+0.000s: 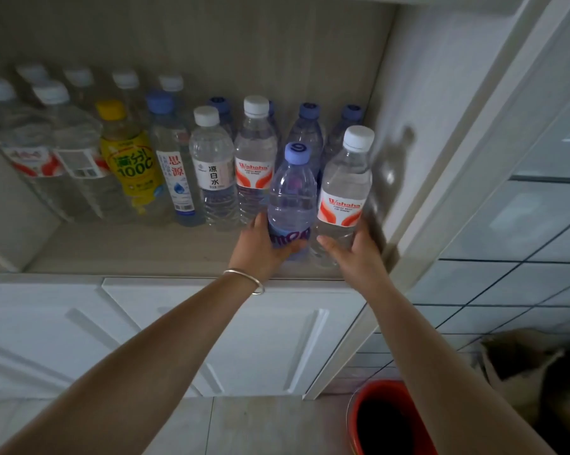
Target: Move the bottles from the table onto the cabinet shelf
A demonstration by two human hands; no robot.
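Note:
My left hand [260,249] grips the base of a clear bottle with a purple cap and purple label [291,195], standing at the front of the cabinet shelf [129,251]. My right hand [355,254] holds the lower part of a white-capped Wahaha bottle [344,188] just to its right, near the shelf's right wall. Both bottles are upright, their bases at the shelf surface. Behind and to the left stand several more bottles, among them a yellow 100C drink [129,159] and another Wahaha bottle [254,159].
The cabinet's right side panel [418,126] is close beside the right-hand bottle. White cabinet doors [244,339] lie below the shelf. A red bucket [388,421] and a brown bag [523,362] sit on the floor at the lower right, by a tiled wall.

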